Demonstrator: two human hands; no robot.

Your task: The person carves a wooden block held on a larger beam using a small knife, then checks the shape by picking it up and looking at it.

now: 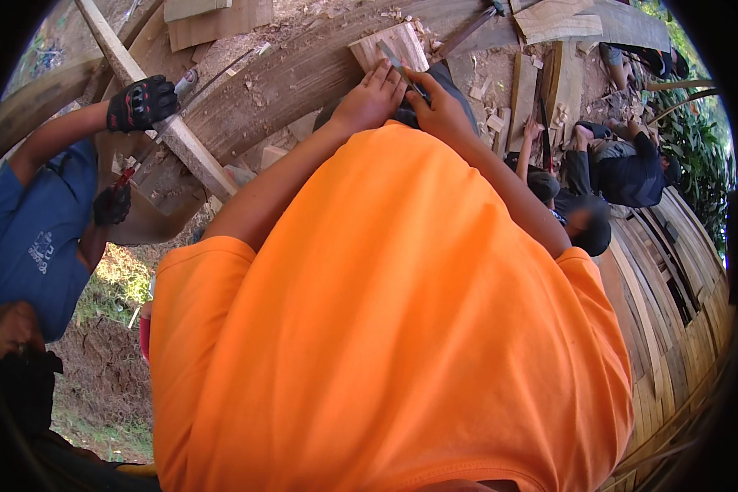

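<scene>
My left hand (367, 102) and my right hand (439, 108) meet at the top centre, above my orange shirt. Between them runs a thin metal chisel (402, 69), its tip on a pale wooden block (389, 43). The right hand is closed around the chisel's lower end. My left hand's fingers close on the blade right beside the block. The block lies on a long curved timber (287, 86).
At left, a person in a blue shirt with black gloves (141, 103) holds a pale wooden lath (190, 148) and a red-handled tool (125, 177). Wood chips and boards (549, 20) litter the ground beyond. Other people (623, 168) sit at right beside curved planking (672, 271).
</scene>
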